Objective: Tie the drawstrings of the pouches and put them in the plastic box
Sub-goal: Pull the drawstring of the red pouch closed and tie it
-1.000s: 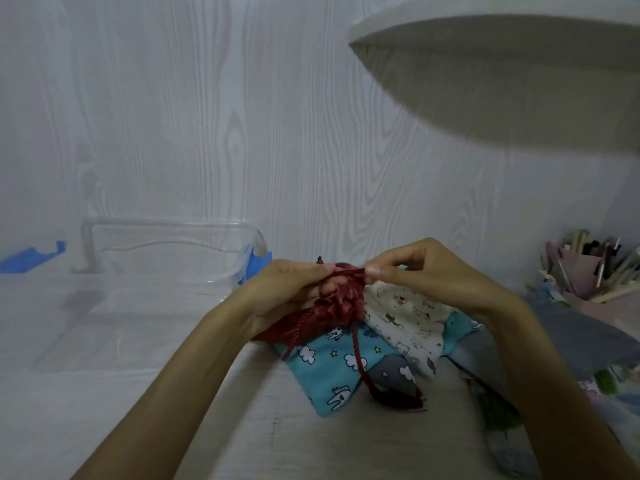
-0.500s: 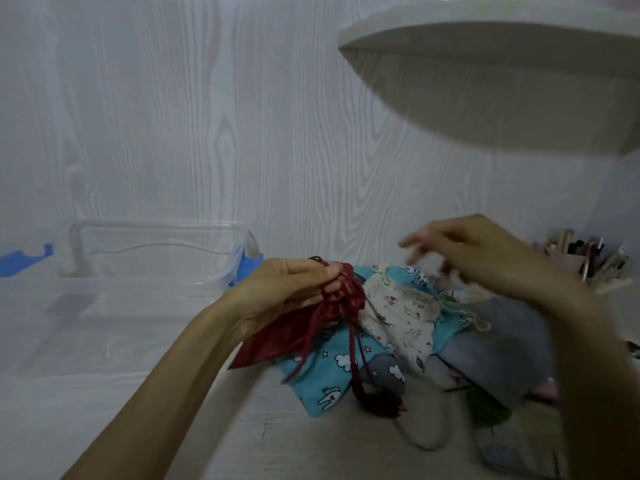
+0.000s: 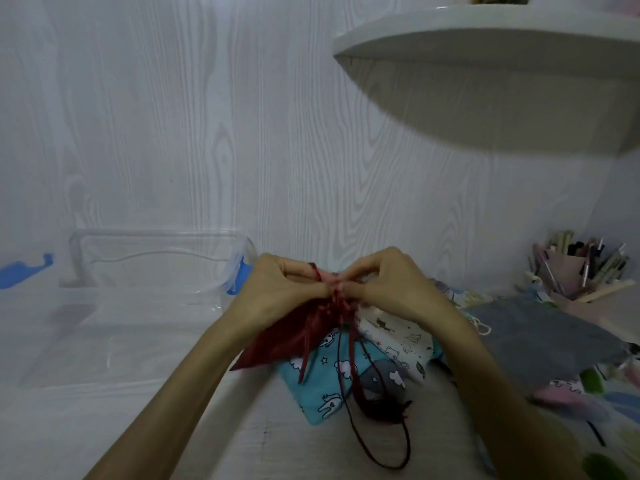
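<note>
We worked at a pale table (image 3: 86, 427) set against a wood-grain wall (image 3: 207, 116), with a white shelf (image 3: 485, 46) jutting out above on the right. A clear plastic box (image 3: 156, 271) with blue clips stood open at the back left, well apart from the cloth we were handling. To the right lay a heap of pouches: a grey one (image 3: 540, 337), a blue one with clouds and rabbits (image 3: 322, 386), and a white one printed with cats (image 3: 398, 336). Behind them stood a holder of pens (image 3: 575, 268). We held a dark red pouch (image 3: 284, 337) above the blue one, its gathered mouth raised between our hands. Our left hand (image 3: 277, 289) and our right hand (image 3: 391, 285) met at that mouth, fingers curled and pinching the red drawstring (image 3: 349, 362), whose loose ends hung down to a tassel (image 3: 384, 408) and a loop lying on the table.
</note>
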Action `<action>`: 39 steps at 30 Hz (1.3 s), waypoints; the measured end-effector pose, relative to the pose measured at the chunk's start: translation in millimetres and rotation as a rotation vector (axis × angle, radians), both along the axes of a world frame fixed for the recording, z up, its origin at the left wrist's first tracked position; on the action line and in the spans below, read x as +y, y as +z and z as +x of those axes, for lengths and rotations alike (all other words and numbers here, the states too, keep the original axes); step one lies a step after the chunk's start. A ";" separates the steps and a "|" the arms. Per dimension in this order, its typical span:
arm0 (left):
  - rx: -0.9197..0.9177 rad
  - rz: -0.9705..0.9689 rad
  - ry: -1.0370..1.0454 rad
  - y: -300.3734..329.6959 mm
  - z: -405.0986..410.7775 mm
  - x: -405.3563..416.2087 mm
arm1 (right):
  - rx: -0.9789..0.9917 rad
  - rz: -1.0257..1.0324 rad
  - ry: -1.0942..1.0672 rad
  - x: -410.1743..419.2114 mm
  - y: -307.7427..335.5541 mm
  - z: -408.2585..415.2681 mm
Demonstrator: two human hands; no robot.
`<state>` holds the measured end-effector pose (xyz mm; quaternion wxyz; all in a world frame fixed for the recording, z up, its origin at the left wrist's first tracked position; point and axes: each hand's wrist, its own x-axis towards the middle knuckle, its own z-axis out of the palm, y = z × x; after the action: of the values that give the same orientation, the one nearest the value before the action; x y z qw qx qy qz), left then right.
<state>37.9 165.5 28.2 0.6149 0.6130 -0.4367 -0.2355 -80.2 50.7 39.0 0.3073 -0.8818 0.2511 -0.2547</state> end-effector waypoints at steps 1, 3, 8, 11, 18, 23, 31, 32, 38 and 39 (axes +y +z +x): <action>-0.021 -0.104 0.047 0.8 -2.3 -0.3 | -0.137 -0.115 -0.063 4.8 -0.8 3.5; -0.091 -0.319 0.140 4.8 -4.4 -1.7 | -0.424 -0.374 -0.138 14.7 -1.0 10.2; -0.238 -0.413 0.214 -6.6 2.2 -9.7 | -0.452 -0.515 -0.122 10.8 -9.4 13.8; -0.235 -0.270 0.218 -31.6 10.4 -15.7 | -0.146 -0.284 -0.066 5.5 -14.2 8.5; -0.071 -0.283 0.183 -45.3 22.9 -17.7 | 0.185 0.236 0.184 -2.2 -13.6 -1.8; -0.122 -0.327 0.094 -44.9 18.6 -18.8 | -0.136 0.356 0.035 -4.0 -5.0 0.5; -0.269 -0.403 0.107 -44.9 13.5 -20.5 | -0.003 0.787 0.299 -12.5 -9.3 -6.3; -0.246 -0.399 0.094 -45.3 13.2 -20.4 | 0.004 0.807 0.298 -13.0 -9.3 -6.7; -0.194 -0.293 -0.033 -50.9 15.0 -21.4 | 0.054 0.653 0.145 -16.2 -7.4 -8.9; -0.178 -0.274 -0.057 -51.9 14.7 -21.8 | 0.058 0.614 0.129 -16.5 -6.2 -10.2</action>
<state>52.6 143.7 -23.7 0.6448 0.5291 -0.5345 -0.1360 -90.4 34.1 32.8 0.5676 -0.7688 0.2683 -0.1218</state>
